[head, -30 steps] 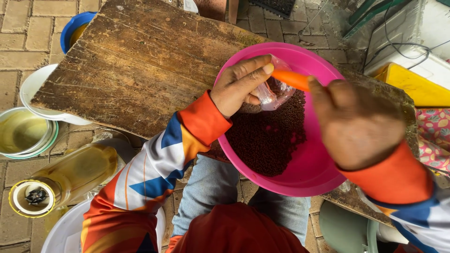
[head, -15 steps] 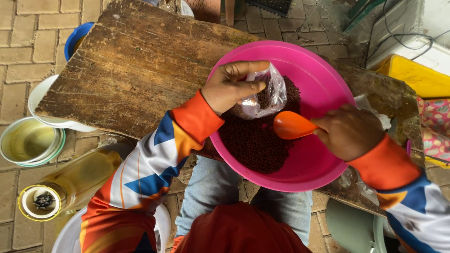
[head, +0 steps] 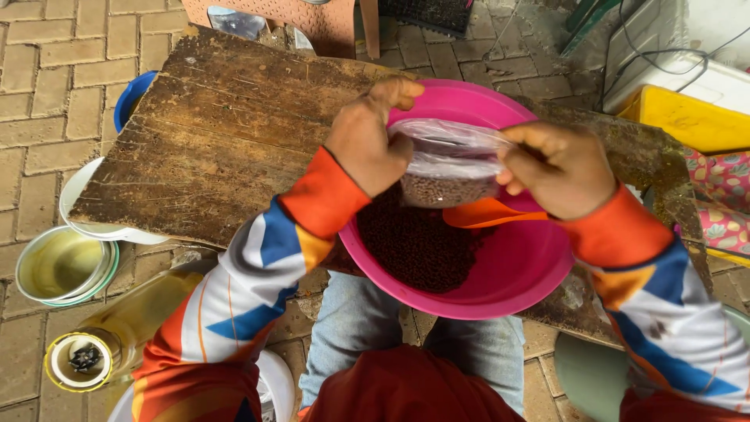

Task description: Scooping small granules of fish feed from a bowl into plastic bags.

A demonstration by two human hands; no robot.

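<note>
A pink plastic bowl [head: 539, 273] sits on a worn wooden board [head: 226, 133] and holds a heap of small dark brown grains [head: 418, 250]. Above the bowl hangs a small clear plastic bag [head: 451, 176], partly filled with the same grains. My left hand [head: 371, 137] pinches the bag's left top edge. My right hand [head: 558, 168] pinches its right top edge, so the bag is stretched between them. An orange spoon [head: 492, 212] lies in the bowl under the bag, beneath my right hand.
Left of the board on the brick floor stand a blue bowl [head: 129, 98], a white plate [head: 78, 203], a pale green-rimmed bowl [head: 58, 266] and a bottle of yellow liquid [head: 117, 324]. A yellow and white box [head: 680, 94] stands at the far right.
My right hand has let go of the orange spoon, which now rests in the bowl, and has taken the bag's right edge. Both hands have lifted the bag above the grains.
</note>
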